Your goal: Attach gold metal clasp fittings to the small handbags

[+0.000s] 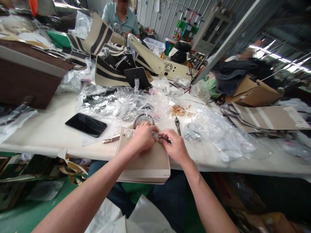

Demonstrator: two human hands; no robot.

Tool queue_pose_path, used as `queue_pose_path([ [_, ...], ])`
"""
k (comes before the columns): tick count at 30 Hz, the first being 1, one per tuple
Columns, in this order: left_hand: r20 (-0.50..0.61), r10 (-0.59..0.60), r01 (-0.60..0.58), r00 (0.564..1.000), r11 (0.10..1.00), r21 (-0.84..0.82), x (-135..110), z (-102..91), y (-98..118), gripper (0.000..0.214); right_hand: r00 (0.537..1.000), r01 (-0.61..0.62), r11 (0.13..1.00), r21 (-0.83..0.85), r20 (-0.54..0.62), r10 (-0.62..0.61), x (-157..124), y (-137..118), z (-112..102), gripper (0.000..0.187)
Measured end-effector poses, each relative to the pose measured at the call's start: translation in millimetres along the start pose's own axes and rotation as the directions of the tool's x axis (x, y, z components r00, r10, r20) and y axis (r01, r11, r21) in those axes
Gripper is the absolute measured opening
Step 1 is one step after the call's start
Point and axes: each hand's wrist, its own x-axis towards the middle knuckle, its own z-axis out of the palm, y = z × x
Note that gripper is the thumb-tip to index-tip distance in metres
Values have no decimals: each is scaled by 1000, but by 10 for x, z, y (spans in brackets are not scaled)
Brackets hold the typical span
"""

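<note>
A beige handbag (145, 165) lies over the table's front edge and my lap, its brown rounded handle (143, 117) pointing away from me. My left hand (145, 135) rests on the bag's upper part, fingers closed around something small that they mostly hide. Close beside it, my right hand (173, 142) pinches a dark brown strap (167, 139) at the bag's right side. The fingertips of both hands almost meet. Out to the left sticks another brown strap with a gold metal fitting (108, 140). A small metal plate (128, 135) shows on the bag left of my hand.
Pliers (178, 125) lie just beyond my right hand, near a heap of gold hardware (178, 110). A black phone (86, 124) is at left. Plastic bags (218, 136), striped panels (109, 71) and stacked beige pieces (272, 118) surround the work area. A person (121, 19) sits opposite.
</note>
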Motion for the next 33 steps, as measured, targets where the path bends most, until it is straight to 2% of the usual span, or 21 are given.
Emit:
queue_pose_path([
  [8,-12,33,-33,999,999,-4,17,36,-50,37,999,25,999,34,31,-26,11,-16,-22,23],
  [15,-11,28,-28,1000,1000,-7,12,18,-47,37,997,10,999,42,82,-13,11,-83,-62,22],
  [17,-7,22,-22,1000,1000,-12,14,9,-40,37,995,-53,996,78,84,46,48,14,-142,27],
  [19,2,14,-14,1000,1000,-11,18,-1,-30,37,989,-147,988,38,-23,148,156,208,-255,32],
  [20,8,11,-11,1000,1000,-7,21,-7,-24,36,972,-216,975,-43,-106,211,238,330,-313,33],
  [22,17,9,-9,1000,1000,1,28,-23,-10,35,913,-388,882,-269,-245,327,441,586,-402,32],
  [24,19,4,-4,1000,1000,3,40,-44,3,34,861,-509,751,-421,-264,435,657,808,-440,28],
  [26,26,-9,9,1000,1000,-3,58,-64,13,35,825,-559,692,-456,-231,515,842,953,-433,25],
  [29,38,-20,21,999,1000,-10,90,-79,7,39,799,-592,674,-441,-207,565,985,1012,-414,23],
  [33,50,4,-3,999,1000,-21,134,-79,-29,42,821,-570,719,-398,-252,512,860,929,-437,24],
])
